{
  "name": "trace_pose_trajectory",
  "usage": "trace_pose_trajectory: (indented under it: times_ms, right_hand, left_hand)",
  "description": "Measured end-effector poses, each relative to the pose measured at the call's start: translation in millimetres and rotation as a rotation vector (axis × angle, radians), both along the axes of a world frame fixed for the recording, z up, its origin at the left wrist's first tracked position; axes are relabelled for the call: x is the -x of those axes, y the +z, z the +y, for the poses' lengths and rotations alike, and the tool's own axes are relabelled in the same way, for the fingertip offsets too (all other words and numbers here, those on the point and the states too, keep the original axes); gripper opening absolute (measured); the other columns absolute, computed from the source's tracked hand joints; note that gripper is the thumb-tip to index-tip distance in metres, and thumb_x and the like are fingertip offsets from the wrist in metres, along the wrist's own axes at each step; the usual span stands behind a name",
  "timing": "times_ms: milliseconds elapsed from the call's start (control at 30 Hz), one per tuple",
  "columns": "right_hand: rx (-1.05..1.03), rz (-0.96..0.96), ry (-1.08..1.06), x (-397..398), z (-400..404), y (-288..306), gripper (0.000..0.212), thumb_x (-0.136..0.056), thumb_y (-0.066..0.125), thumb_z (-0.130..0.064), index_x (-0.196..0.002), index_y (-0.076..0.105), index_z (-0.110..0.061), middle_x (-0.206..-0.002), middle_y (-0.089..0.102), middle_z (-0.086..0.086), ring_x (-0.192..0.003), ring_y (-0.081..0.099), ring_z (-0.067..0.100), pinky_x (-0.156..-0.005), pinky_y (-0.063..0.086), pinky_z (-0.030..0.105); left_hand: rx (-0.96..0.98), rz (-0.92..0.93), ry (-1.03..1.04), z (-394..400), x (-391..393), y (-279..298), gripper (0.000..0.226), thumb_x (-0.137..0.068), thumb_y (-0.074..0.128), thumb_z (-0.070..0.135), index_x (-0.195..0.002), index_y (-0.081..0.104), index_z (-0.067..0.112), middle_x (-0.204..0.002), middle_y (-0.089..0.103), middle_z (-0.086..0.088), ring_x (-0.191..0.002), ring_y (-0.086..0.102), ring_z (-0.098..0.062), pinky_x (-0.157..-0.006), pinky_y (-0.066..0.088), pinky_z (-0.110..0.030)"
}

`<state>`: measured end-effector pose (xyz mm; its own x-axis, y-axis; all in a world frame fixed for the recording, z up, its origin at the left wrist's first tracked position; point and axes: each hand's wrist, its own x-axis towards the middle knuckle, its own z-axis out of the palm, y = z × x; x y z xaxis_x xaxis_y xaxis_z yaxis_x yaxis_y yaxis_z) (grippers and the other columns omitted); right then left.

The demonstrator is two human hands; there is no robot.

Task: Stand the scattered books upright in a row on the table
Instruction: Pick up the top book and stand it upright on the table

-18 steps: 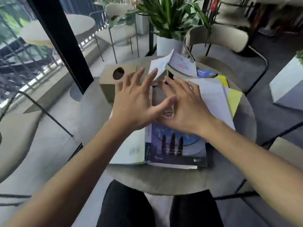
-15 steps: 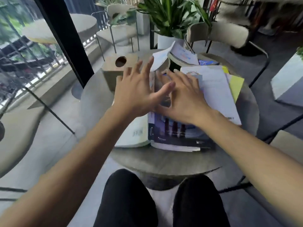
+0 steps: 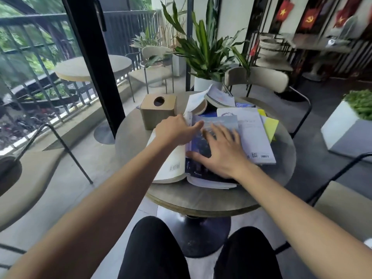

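Several books lie scattered flat on a round grey table (image 3: 201, 200). A dark blue book (image 3: 201, 172) lies on top in the middle, overlapping a cream book (image 3: 171, 168) on its left. My left hand (image 3: 177, 127) holds the blue book's far left corner, thumb on the cover and fingers hidden behind the edge. My right hand (image 3: 219, 152) lies flat on the same cover with its fingers spread. A white book (image 3: 253, 133) and a yellow book (image 3: 270, 127) lie to the right. An open book (image 3: 217, 97) rests at the back.
A wooden tissue box (image 3: 158, 109) stands at the table's far left, close to my left hand. Beyond the table are a potted plant (image 3: 203, 83) and a beige chair (image 3: 259, 77). A white planter (image 3: 342, 129) stands at right. My knees are under the near edge.
The view has lifted and pulled back. My left hand has slid from lying flat on the books to the blue book's far left corner and closed on it. My right hand stays spread on the cover.
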<state>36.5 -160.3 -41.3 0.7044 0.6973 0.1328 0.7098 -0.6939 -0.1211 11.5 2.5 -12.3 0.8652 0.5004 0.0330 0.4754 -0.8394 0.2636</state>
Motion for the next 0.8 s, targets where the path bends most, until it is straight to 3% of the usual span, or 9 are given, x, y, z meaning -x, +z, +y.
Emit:
trace_pose_trajectory:
  times_ms: [133,267,367,467,567,633,700,800]
  right_hand:
    - [-0.008,0.015,0.000,10,-2,-6,0.109,-0.068,0.007,-0.095,-0.155,0.014,-0.030,-0.165,0.008,0.007,-0.151,0.000,0.026,-0.118,-0.003,0.056]
    - [-0.016,0.016,0.008,21,-2,-11,0.111,-0.065,0.008,-0.097,-0.155,0.014,-0.032,-0.164,0.010,0.008,-0.151,0.000,0.026,-0.118,-0.004,0.056]
    - [-0.032,0.048,0.035,32,-1,-14,0.113,-0.064,0.010,-0.097,-0.155,0.011,-0.031,-0.165,0.009,0.007,-0.151,-0.001,0.025,-0.118,-0.003,0.055]
    - [-0.085,0.081,0.059,38,3,-13,0.113,-0.064,0.014,-0.098,-0.156,0.008,-0.031,-0.165,0.010,0.004,-0.151,0.001,0.023,-0.119,-0.001,0.055]
    - [-0.153,0.100,0.098,42,7,-10,0.113,-0.065,0.020,-0.097,-0.156,0.004,-0.032,-0.165,0.009,0.003,-0.151,0.004,0.023,-0.120,0.004,0.053]
    - [-0.198,0.112,0.129,44,12,-7,0.114,-0.065,0.027,-0.096,-0.156,0.002,-0.032,-0.165,0.008,0.002,-0.151,0.006,0.022,-0.120,0.009,0.052]
    - [-0.221,0.119,0.148,45,17,-4,0.118,-0.063,0.027,-0.098,-0.156,-0.001,-0.031,-0.165,0.009,0.002,-0.151,0.010,0.023,-0.119,0.015,0.051]
    - [-0.229,0.134,0.171,45,22,3,0.122,-0.063,0.034,-0.097,-0.155,-0.009,-0.029,-0.165,0.004,-0.001,-0.151,0.009,0.021,-0.120,0.016,0.048]
  left_hand:
    - [-0.036,-0.042,0.058,-4,-3,3,0.045,-0.095,0.045,0.057,-0.092,0.056,0.013,-0.100,0.068,-0.010,-0.082,0.056,-0.029,-0.071,0.042,-0.032]
    - [0.006,-0.075,0.045,-9,-3,6,0.032,-0.099,0.044,0.035,-0.099,0.062,0.008,-0.111,0.067,-0.016,-0.091,0.057,-0.035,-0.073,0.039,-0.033]
    - [0.053,-0.117,0.035,-12,0,8,0.021,-0.096,0.044,0.019,-0.085,0.055,0.006,-0.107,0.066,-0.021,-0.083,0.051,-0.035,-0.071,0.038,-0.034]
    - [0.065,-0.183,0.025,-11,5,13,0.026,-0.095,0.044,0.014,-0.072,0.051,0.004,-0.102,0.066,-0.024,-0.082,0.053,-0.037,-0.069,0.038,-0.033]
    - [-0.036,-0.223,-0.017,-7,13,18,0.024,-0.097,0.045,0.009,-0.097,0.066,-0.004,-0.094,0.062,-0.020,-0.092,0.063,-0.040,-0.067,0.037,-0.034]
    - [-0.050,-0.257,-0.024,-8,20,25,0.023,-0.090,0.048,-0.004,-0.103,0.067,-0.006,-0.084,0.052,-0.014,-0.088,0.065,-0.039,-0.061,0.036,-0.034]
    - [-0.026,-0.388,-0.036,-8,26,30,0.017,-0.093,0.047,-0.004,-0.098,0.063,-0.003,-0.084,0.050,-0.012,-0.085,0.062,-0.037,-0.061,0.035,-0.036]
    - [-0.039,-0.598,0.019,-7,37,39,0.021,-0.104,0.041,0.018,-0.087,0.047,0.007,-0.080,0.045,-0.008,-0.076,0.045,-0.029,-0.066,0.025,-0.031]
